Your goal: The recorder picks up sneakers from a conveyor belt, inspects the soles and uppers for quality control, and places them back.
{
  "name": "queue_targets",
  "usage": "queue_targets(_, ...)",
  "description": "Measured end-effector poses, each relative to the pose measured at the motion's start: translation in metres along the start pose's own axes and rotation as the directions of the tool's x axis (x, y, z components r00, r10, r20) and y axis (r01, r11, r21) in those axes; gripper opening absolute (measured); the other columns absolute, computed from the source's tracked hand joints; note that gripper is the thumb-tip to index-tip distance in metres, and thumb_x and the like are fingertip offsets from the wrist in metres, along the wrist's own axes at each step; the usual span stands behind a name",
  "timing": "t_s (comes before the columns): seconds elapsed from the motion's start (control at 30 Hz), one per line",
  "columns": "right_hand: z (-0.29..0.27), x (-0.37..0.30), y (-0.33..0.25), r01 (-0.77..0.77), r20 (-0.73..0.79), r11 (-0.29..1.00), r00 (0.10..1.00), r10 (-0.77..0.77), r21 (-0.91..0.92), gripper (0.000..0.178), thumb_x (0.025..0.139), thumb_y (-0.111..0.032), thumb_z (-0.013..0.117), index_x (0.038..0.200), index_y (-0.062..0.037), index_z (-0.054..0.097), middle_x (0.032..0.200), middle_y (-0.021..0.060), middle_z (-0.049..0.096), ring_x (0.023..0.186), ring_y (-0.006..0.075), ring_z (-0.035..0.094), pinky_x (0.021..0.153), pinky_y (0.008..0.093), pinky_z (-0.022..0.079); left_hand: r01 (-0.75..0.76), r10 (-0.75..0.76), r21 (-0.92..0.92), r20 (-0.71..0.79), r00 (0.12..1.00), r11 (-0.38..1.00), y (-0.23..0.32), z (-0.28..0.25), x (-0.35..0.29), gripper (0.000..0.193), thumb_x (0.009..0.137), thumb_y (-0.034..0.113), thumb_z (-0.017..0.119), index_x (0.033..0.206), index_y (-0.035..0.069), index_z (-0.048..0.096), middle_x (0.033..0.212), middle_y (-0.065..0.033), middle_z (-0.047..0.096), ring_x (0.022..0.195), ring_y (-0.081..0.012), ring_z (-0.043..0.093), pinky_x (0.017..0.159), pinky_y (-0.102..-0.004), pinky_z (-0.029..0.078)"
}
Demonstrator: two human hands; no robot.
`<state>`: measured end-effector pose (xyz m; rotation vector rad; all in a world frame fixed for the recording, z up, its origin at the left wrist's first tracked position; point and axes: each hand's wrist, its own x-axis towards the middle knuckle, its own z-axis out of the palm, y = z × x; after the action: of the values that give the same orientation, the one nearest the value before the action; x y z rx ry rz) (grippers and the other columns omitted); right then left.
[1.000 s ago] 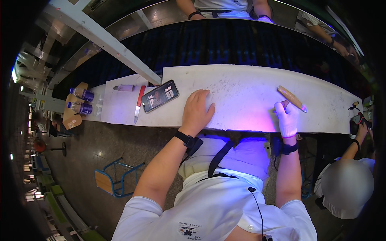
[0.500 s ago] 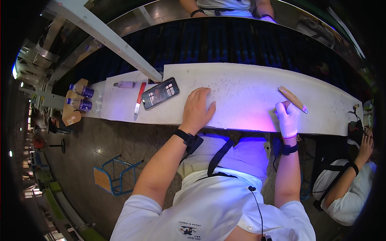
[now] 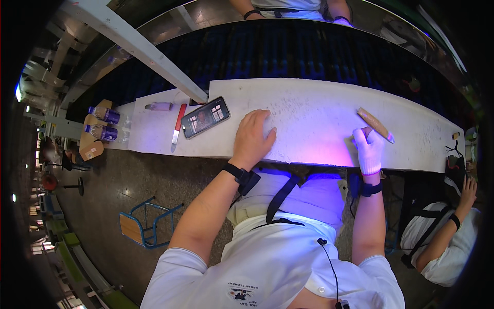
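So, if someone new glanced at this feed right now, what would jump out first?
Probably the long white work surface with a violet glow near its front edge, and both hands on it: the bare left hand flat mid-board, the white-gloved right hand beside a wooden-handled tool. Next, the lit phone and red-handled knife lying left of the left hand.

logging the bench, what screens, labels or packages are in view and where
Phone: flat on the white bench, left of the left hand; dark rectangle, lit screen.
Two bottles: bench's far left end; clear, purple labels.
Cardboard piece: beneath the bottles; tan.
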<state>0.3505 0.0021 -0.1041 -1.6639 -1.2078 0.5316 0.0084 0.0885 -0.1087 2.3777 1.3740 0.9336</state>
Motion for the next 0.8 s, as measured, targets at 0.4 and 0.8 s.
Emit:
queue_targets(0.4,-0.0020,-0.0001,0.0021,-0.051,0.024,0.999,0.998,0.051,-0.003,0.027,0.095,-0.021,0.073,0.084,0.0039,0.071,0.068,0.0053,0.064,0.066,0.0094,0.057,0.064,0.0293,0.047,-0.016,0.016,0.001,-0.003,1.000,1.000,-0.0009,0.0005,-0.0003,0.047,0.087,0.016,0.076,0.130,0.001,0.061,0.131,-0.0233,0.066,0.126,-0.0416,0.060,0.110,-0.0477,0.048)
queue_targets(0.8,-0.0007,0.0000,0.0047,-0.037,0.011,0.999,0.999,0.037,-0.010,0.026,0.095,-0.020,0.073,0.084,0.0033,0.070,0.066,0.0035,0.060,0.066,0.0088,0.056,0.064,0.0297,0.047,-0.017,0.017,0.004,-0.008,1.000,1.000,-0.0006,-0.0001,0.0000,0.047,0.087,0.015,0.076,0.130,0.002,0.061,0.130,-0.0230,0.066,0.126,-0.0415,0.060,0.109,-0.0475,0.048)
